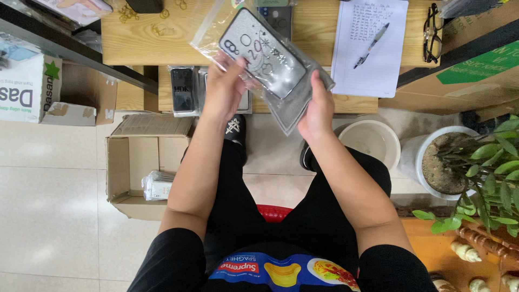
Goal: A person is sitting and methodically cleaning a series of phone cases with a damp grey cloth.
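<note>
**Phone case going in a clear bag, seen from above**

Closest to the camera is the person's lap, black trousers and a black top with a colourful print; a bit of red seat [274,212] pokes out between the legs. Both bare forearms reach up and away from there; the left hand [226,89] is closed around the near-left side of a clear plastic bag [216,32], fingers curled over its edge; the right hand [318,111] grips the lower right end of the same bundle, thumb on top, pinching a grey sleeve [294,103] that sits under the bag. Inside the bag is a phone case [263,53], dark with white doodle-type drawings, tilted diagonally, its camera-hole end pointing up-left; so the case is held in the air between both hands, just over the near edge of the wooden table [162,38].

On the floor to the left there's an open cardboard box [121,162] with a small wrapped pack [158,185] inside; to the right a white bucket [373,141], then a white pot with a leafy plant [486,167].

Further out, at the table's near edge sits another packaged black case [183,91]; on the tabletop lies a sheet of handwritten paper [373,54] with a pen [372,44] on it; black glasses [432,31] are just right of that.
</note>
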